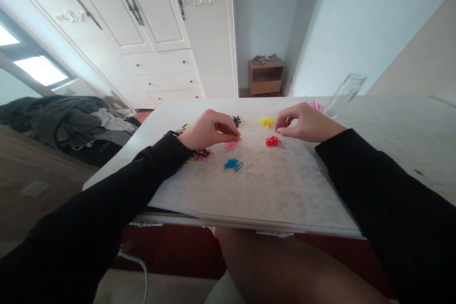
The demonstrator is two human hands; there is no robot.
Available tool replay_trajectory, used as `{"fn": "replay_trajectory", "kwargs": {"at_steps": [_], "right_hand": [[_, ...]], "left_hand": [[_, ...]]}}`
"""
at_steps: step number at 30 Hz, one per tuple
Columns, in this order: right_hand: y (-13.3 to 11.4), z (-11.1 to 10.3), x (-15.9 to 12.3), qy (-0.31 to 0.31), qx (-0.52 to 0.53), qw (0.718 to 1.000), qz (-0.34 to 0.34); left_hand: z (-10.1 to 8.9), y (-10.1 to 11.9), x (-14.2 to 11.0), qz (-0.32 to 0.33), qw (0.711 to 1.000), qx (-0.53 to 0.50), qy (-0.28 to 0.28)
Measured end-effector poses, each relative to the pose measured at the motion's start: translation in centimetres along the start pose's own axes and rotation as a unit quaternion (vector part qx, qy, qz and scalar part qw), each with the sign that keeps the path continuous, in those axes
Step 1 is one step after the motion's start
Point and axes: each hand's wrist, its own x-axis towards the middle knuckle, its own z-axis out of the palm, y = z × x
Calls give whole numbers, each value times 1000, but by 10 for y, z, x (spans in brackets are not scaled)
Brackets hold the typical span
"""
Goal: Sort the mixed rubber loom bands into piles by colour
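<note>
Your left hand (211, 129), thumb to fingertips, pinches a tiny yellow piece (240, 138) above the small pink pile (230, 145); your right hand (302, 122), fingers curled, pinches a red bit (277, 131) near the red pile (272, 141) on the white table (270, 190).

smooth glassy bottle (345, 96), matt black cloth sleeves (107, 204), plastic-looking blue loops (231, 164), wood-look cabinet (266, 87)

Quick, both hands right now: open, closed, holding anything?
Left hand: closed in a pinch, holding a small yellow piece.
Right hand: closed in a pinch, holding a small red piece.
</note>
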Motion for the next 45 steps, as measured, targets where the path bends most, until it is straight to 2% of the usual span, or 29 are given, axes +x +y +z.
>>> {"fn": "replay_trajectory", "kwargs": {"at_steps": [6,9,16,22,30,36,41,45], "right_hand": [[-2,2,-1,-63,-16,998,7],[-1,2,-1,-70,-20,997,14],[-2,6,0,-19,-19,1000,-1],[-22,19,0,42,13,997,-60],[-46,38,0,-32,85,980,-175],[-47,39,0,-58,82,978,-185],[-47,39,-2,-17,79,982,-171],[-38,34,2,84,54,989,-110]], "left_hand": [[-1,0,1,-5,1000,1,0],[-1,1,1,-10,1000,-8,-4],[0,1,0,-28,1000,-11,-9],[1,0,0,-25,1000,-18,-7],[1,-4,0,-30,999,-29,2],[1,-4,0,-32,999,-28,5],[2,-4,0,-36,999,-38,7],[2,-5,0,-45,998,-35,8]]}}
